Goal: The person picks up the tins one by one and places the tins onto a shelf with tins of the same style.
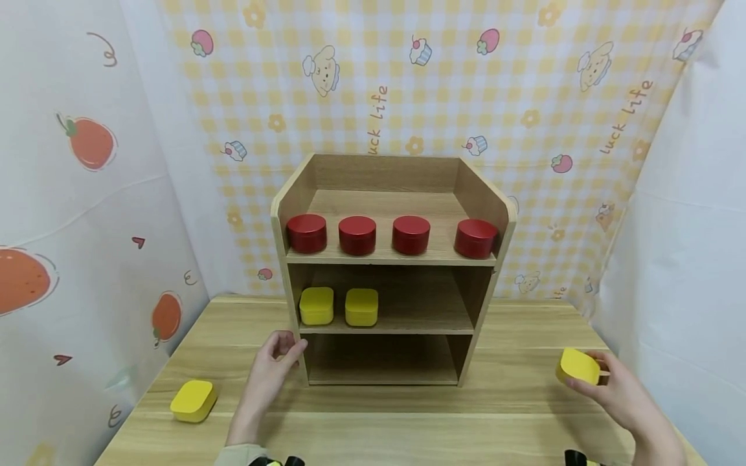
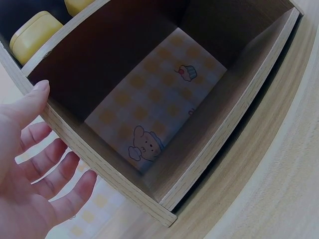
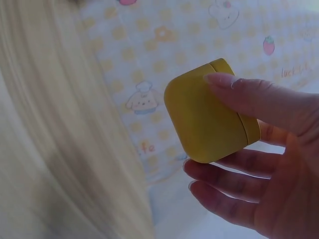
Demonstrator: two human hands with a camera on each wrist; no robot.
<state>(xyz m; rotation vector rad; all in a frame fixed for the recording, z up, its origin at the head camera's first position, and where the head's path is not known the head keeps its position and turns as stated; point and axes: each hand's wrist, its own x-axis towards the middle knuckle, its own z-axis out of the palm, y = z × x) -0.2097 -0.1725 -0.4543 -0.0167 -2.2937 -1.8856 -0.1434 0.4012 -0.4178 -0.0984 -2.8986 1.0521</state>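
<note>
A wooden shelf (image 1: pixel 384 331) stands in the middle of the table. My left hand (image 1: pixel 278 357) is at its left side panel, the thumb by the front edge and the loosely bent fingers (image 2: pixel 75 196) along the outside. Off to the right, my right hand (image 1: pixel 620 388) holds a yellow rounded-square box (image 1: pixel 578 366) above the table, pinched between thumb and fingers; the right wrist view shows the thumb (image 3: pixel 249 92) across the box's face. Two similar yellow boxes (image 1: pixel 316 306) sit at the left of the middle tier. Another yellow box (image 1: pixel 194 400) lies on the table at left.
Several round red tins (image 1: pixel 357 235) line the front of the top tier. The wooden table (image 1: pixel 408 430) stretches out before the shelf. A checked cloth (image 1: pixel 384 77) hangs behind, and white cloths (image 1: pixel 670 226) hang at both sides.
</note>
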